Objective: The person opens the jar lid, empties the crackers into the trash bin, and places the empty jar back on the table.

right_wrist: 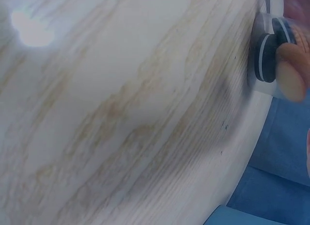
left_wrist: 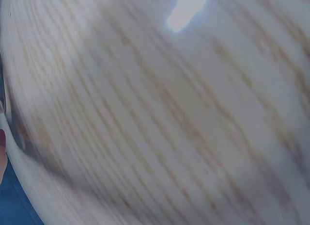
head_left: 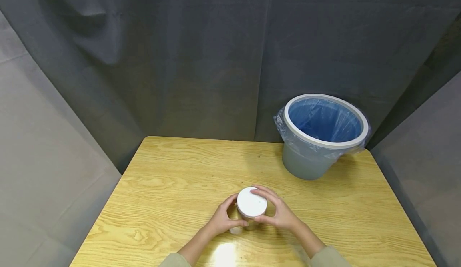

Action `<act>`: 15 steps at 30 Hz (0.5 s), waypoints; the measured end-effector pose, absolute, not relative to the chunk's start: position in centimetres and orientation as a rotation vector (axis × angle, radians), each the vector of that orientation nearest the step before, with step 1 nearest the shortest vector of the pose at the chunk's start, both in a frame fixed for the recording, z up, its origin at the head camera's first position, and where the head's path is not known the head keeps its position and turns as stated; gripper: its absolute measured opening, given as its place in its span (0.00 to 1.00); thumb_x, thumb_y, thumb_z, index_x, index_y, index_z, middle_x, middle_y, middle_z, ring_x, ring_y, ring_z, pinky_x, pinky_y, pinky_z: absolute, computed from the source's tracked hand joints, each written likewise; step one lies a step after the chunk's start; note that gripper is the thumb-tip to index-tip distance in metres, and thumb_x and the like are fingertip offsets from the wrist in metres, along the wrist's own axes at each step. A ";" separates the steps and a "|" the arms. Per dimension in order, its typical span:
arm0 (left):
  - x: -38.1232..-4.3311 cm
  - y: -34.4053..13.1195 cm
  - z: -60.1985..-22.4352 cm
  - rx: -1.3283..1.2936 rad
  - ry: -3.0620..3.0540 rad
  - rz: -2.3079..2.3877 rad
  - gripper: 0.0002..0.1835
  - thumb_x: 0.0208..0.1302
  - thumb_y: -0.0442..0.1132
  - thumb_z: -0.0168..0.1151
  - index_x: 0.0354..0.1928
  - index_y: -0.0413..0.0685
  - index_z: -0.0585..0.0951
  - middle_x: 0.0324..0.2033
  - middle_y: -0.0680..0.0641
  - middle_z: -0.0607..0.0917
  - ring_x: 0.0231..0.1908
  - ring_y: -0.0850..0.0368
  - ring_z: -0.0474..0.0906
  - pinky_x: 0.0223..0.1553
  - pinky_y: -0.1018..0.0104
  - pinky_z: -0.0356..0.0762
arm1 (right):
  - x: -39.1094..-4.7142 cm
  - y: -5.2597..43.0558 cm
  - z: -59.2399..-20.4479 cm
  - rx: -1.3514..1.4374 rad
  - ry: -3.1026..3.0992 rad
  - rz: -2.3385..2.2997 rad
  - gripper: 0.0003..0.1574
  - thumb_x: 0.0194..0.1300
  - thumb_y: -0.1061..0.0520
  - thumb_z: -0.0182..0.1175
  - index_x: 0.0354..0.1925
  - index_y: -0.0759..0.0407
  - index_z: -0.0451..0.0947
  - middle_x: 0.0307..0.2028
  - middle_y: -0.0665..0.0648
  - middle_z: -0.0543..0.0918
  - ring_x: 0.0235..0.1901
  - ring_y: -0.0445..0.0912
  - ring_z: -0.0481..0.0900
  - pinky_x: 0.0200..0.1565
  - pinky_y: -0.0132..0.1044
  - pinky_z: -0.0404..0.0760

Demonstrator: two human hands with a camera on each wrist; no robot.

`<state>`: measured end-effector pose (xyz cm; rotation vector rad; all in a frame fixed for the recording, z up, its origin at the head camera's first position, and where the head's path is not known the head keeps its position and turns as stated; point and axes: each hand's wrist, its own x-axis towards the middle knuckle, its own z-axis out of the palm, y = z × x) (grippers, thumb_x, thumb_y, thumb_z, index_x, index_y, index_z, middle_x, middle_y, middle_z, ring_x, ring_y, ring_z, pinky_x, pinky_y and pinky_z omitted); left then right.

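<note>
A clear jar (right_wrist: 257,84) with a round white lid (head_left: 251,202) stands near the front middle of the wooden table. In the right wrist view, dark sandwich cookies (right_wrist: 265,57) with a pale filling show through its wall. My left hand (head_left: 222,218) curls round the jar's left side, the thumb low across the front. With my right hand (head_left: 280,212) I grip the lid from the right, thumb at its near edge and fingers over its far edge. Only a fingertip (left_wrist: 2,147) shows at the left border of the left wrist view.
A grey bin (head_left: 306,163) with a pale rim and a clear bag liner stands at the table's back right corner. Dark grey curtain (head_left: 201,59) hangs behind the table (head_left: 173,171), with lighter grey panels at both sides.
</note>
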<state>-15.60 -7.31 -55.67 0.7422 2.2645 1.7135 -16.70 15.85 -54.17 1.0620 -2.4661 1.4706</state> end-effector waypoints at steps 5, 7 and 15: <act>-15.6 -7.3 -55.6 0.732 2.266 1.715 0.43 0.47 0.39 0.72 0.65 0.45 0.61 0.61 0.46 0.68 0.60 0.46 0.63 0.60 0.42 0.58 | -16.9 16.0 -54.1 1.066 -2.470 1.510 0.42 0.48 0.52 0.70 0.61 0.53 0.66 0.64 0.61 0.63 0.63 0.57 0.59 0.52 0.70 0.59; -15.6 -7.3 -55.6 0.726 2.264 1.717 0.43 0.47 0.39 0.72 0.65 0.45 0.61 0.62 0.46 0.68 0.60 0.46 0.63 0.61 0.42 0.58 | -17.0 16.1 -54.1 1.067 -2.457 1.514 0.42 0.48 0.52 0.70 0.61 0.53 0.66 0.63 0.63 0.63 0.62 0.58 0.59 0.52 0.71 0.59; -15.6 -7.3 -55.6 0.730 2.262 1.718 0.43 0.47 0.40 0.72 0.65 0.46 0.61 0.62 0.47 0.68 0.60 0.47 0.63 0.60 0.42 0.58 | -17.2 16.6 -53.8 1.060 -2.426 1.481 0.43 0.47 0.54 0.70 0.61 0.54 0.66 0.63 0.64 0.64 0.63 0.56 0.60 0.53 0.70 0.59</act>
